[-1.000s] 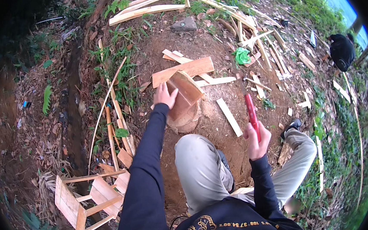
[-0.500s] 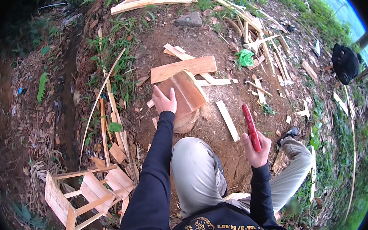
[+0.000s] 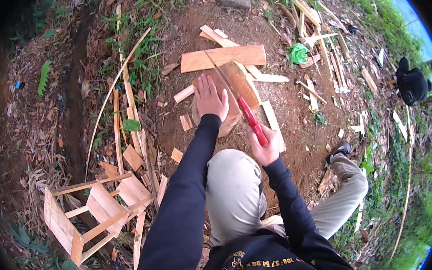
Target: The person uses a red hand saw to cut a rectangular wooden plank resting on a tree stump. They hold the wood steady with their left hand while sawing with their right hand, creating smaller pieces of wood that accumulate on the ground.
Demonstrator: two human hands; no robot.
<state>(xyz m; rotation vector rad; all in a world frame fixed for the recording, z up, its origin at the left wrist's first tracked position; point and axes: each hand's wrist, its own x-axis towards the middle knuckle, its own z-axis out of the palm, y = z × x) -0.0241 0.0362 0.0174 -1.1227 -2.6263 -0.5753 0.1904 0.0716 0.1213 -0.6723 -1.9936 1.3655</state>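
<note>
Rough pale wooden board [image 3: 232, 85] on a bark-edged stump [image 3: 220, 127]; saw [image 3: 238, 97] has thin metal blade, glossy red plastic handle.

Dark navy sleeves [image 3: 180, 198], khaki trousers [image 3: 235, 189]

Outdoor woodworking site on bare earth [image 3: 298, 144], not a built workshop. Evidence: cut planks [image 3: 222, 58] and offcuts scattered over the soil, a tree stump [image 3: 223, 104] serving as the work surface, a small wooden stool frame [image 3: 87, 213] lying tipped, grass [image 3: 142, 64] and leaf litter around.
</note>
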